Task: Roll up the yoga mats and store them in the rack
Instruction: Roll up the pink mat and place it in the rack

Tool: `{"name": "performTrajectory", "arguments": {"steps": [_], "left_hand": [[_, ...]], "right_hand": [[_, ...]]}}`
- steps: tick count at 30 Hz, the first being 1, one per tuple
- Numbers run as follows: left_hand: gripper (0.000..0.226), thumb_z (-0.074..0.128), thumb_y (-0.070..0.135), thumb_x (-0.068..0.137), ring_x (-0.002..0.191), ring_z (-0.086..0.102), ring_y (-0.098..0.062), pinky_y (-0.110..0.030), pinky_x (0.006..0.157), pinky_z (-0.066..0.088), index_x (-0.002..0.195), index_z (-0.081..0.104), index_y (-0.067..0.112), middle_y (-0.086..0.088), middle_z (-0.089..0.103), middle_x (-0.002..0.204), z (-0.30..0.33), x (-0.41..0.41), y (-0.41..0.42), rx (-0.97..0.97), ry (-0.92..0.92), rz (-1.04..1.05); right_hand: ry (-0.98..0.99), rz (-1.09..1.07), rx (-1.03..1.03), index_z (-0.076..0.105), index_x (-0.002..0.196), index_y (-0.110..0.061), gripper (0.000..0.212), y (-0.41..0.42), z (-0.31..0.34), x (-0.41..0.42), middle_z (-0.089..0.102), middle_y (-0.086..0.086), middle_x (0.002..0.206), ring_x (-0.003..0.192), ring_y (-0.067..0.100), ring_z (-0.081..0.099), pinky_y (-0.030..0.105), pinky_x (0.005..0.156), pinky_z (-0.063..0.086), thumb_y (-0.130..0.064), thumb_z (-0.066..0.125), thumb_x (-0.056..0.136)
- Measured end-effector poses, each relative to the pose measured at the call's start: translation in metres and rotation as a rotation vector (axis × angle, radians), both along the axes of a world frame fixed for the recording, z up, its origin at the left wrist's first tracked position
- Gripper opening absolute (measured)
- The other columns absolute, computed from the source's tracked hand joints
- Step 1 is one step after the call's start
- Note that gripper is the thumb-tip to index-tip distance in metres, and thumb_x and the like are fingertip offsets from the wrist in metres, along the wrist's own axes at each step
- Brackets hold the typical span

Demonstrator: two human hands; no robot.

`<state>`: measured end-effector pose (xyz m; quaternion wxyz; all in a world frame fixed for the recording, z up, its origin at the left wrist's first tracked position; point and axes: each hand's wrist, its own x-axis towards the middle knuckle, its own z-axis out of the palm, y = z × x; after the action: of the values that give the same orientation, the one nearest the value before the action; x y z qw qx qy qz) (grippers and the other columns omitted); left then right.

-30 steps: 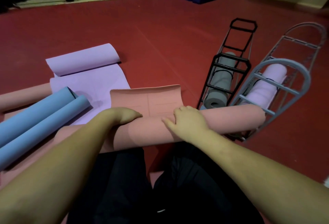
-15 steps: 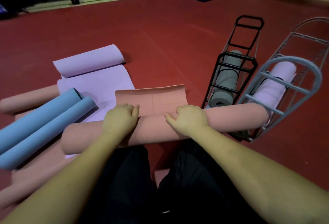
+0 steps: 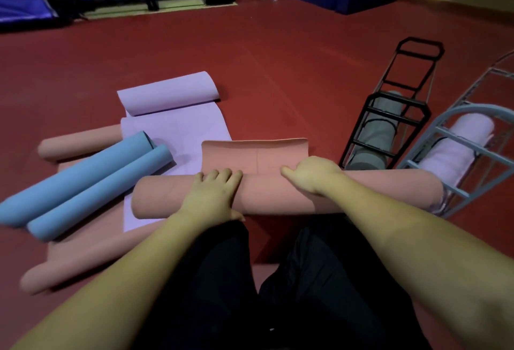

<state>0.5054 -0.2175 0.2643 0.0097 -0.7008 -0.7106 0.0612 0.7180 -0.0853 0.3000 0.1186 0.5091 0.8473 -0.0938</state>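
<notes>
A salmon-pink yoga mat [image 3: 278, 196] lies across the floor in front of my knees, rolled into a thick tube. A short flat end [image 3: 256, 155] still lies unrolled beyond it, its far edge curling up. My left hand [image 3: 214, 194] presses on top of the roll with straight fingers, thumb on the near side. My right hand [image 3: 314, 174] rests on the roll further right, its fingers curled over the far side. The roll's right end touches the pale blue rack [image 3: 478, 155]. A black rack [image 3: 389, 99] lies beside it.
The black rack holds a grey rolled mat [image 3: 372, 138]; the pale blue rack holds a pale pink one [image 3: 459, 149]. At left lie a blue mat in two rolls [image 3: 83, 183], a partly unrolled lilac mat [image 3: 172, 127] and another pink mat [image 3: 83, 260]. Gym gear lines the far wall.
My left hand has come back from the roll's far side onto its top. The roll has turned a little further forward, and the flat end is slightly shorter.
</notes>
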Motion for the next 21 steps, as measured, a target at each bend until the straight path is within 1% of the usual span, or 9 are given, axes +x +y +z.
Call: {"name": "performTrajectory", "arguments": {"steps": [3, 7, 9, 11, 13, 15, 17, 19, 21], "left_hand": [[0.103, 0.072, 0.073, 0.064, 0.124, 0.044, -0.025, -0.045, 0.103, 0.035, 0.146, 0.030, 0.026, 0.002, 0.045, 0.142, 0.017, -0.003, 0.001, -0.056, -0.086, -0.025], [0.094, 0.074, 0.073, 0.061, 0.114, 0.050, -0.023, -0.038, 0.093, 0.039, 0.136, 0.037, 0.029, -0.001, 0.056, 0.130, 0.034, -0.006, -0.003, -0.205, -0.296, 0.005], [0.094, 0.068, 0.078, 0.063, 0.117, 0.048, -0.022, -0.038, 0.097, 0.039, 0.138, 0.038, 0.031, 0.000, 0.053, 0.132, 0.038, -0.005, -0.006, -0.253, -0.345, 0.016], [0.099, 0.042, 0.091, 0.061, 0.124, 0.038, -0.020, -0.041, 0.105, 0.031, 0.141, 0.041, 0.034, 0.004, 0.044, 0.137, 0.036, 0.000, -0.011, -0.190, -0.276, 0.005], [0.098, 0.017, 0.090, 0.066, 0.123, 0.036, -0.022, -0.044, 0.107, 0.027, 0.141, 0.044, 0.033, 0.002, 0.042, 0.135, 0.024, 0.009, -0.020, -0.042, -0.198, 0.034], [0.086, 0.015, 0.078, 0.081, 0.114, 0.049, -0.028, -0.049, 0.104, 0.032, 0.133, 0.055, 0.023, -0.002, 0.054, 0.125, 0.006, 0.020, -0.028, 0.146, -0.162, 0.074], [0.071, 0.023, 0.065, 0.091, 0.103, 0.058, -0.032, -0.053, 0.100, 0.038, 0.119, 0.064, 0.015, -0.006, 0.063, 0.113, -0.009, 0.030, -0.030, 0.301, -0.136, 0.110], [0.061, 0.027, 0.058, 0.094, 0.097, 0.060, -0.032, -0.054, 0.098, 0.040, 0.108, 0.067, 0.015, -0.006, 0.066, 0.105, -0.015, 0.033, -0.024, 0.342, -0.134, 0.157], [0.059, 0.022, 0.056, 0.095, 0.093, 0.060, -0.031, -0.050, 0.095, 0.041, 0.097, 0.067, 0.019, -0.004, 0.067, 0.098, -0.010, 0.030, -0.012, 0.302, -0.138, 0.190]], "right_hand": [[-0.027, -0.013, -0.085, 0.064, 0.124, -0.007, 0.076, -0.001, 0.006, 0.000, 0.057, 0.020, 0.134, 0.119, 0.035, 0.055, 0.038, 0.094, 0.042, -0.063, 0.021, 0.097], [-0.059, -0.030, -0.317, 0.044, 0.146, -0.007, 0.070, 0.001, 0.016, 0.002, 0.034, 0.016, 0.156, 0.142, 0.030, 0.035, 0.035, 0.112, 0.026, -0.057, 0.024, 0.102], [-0.064, -0.034, -0.433, 0.041, 0.148, -0.012, 0.068, 0.005, 0.014, 0.004, 0.030, 0.010, 0.159, 0.144, 0.027, 0.031, 0.036, 0.115, 0.021, -0.058, 0.027, 0.101], [-0.056, -0.043, -0.491, 0.043, 0.148, -0.017, 0.068, 0.009, 0.007, 0.004, 0.030, 0.008, 0.159, 0.144, 0.025, 0.031, 0.038, 0.117, 0.021, -0.061, 0.029, 0.099], [-0.046, -0.043, -0.506, 0.047, 0.145, -0.018, 0.065, 0.013, 0.004, 0.003, 0.033, 0.007, 0.158, 0.142, 0.025, 0.034, 0.039, 0.116, 0.022, -0.061, 0.029, 0.099], [-0.042, -0.030, -0.543, 0.049, 0.144, -0.018, 0.060, 0.014, 0.008, 0.000, 0.035, 0.007, 0.157, 0.141, 0.025, 0.035, 0.037, 0.115, 0.023, -0.055, 0.029, 0.101], [-0.037, -0.035, -0.560, 0.048, 0.144, -0.017, 0.057, 0.015, 0.009, -0.001, 0.037, 0.008, 0.156, 0.140, 0.025, 0.036, 0.035, 0.113, 0.024, -0.051, 0.029, 0.103], [-0.056, -0.038, -0.500, 0.047, 0.145, -0.013, 0.058, 0.015, 0.008, -0.003, 0.037, 0.012, 0.155, 0.140, 0.027, 0.037, 0.034, 0.111, 0.026, -0.050, 0.029, 0.104], [-0.033, -0.013, -0.293, 0.056, 0.135, -0.010, 0.057, 0.016, 0.004, -0.005, 0.048, 0.017, 0.146, 0.131, 0.030, 0.046, 0.034, 0.100, 0.036, -0.050, 0.030, 0.104]]}}
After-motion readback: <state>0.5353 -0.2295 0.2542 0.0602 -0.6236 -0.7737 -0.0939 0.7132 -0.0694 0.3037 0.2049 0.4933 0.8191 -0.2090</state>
